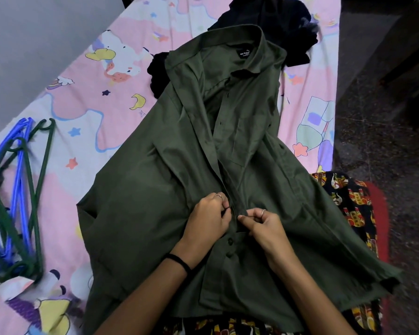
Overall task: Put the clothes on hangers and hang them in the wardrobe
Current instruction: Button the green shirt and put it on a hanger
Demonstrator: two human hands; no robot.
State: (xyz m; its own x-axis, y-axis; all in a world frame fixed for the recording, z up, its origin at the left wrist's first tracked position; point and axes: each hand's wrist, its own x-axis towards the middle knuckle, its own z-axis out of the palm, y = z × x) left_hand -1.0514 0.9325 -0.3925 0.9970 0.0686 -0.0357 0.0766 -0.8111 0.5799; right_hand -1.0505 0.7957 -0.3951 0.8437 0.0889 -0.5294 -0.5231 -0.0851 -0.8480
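Note:
An olive green shirt (155, 194) lies spread on the bed, collar away from me, its upper front open. My left hand (207, 220) pinches the left edge of the button placket. My right hand (261, 224) pinches the right edge just across from it. Two buttons below my hands look fastened. A bundle of blue and green plastic hangers (17, 197) lies on the bed at the far left. Dark clothes (276, 22) are heaped beyond the shirt's collar.
The bed carries a pink cartoon-print sheet (87, 97). A grey wall (29, 49) runs along its left side. Dark speckled floor (382, 117) lies to the right. A black patterned cloth (353, 201) shows at the bed's right edge near me.

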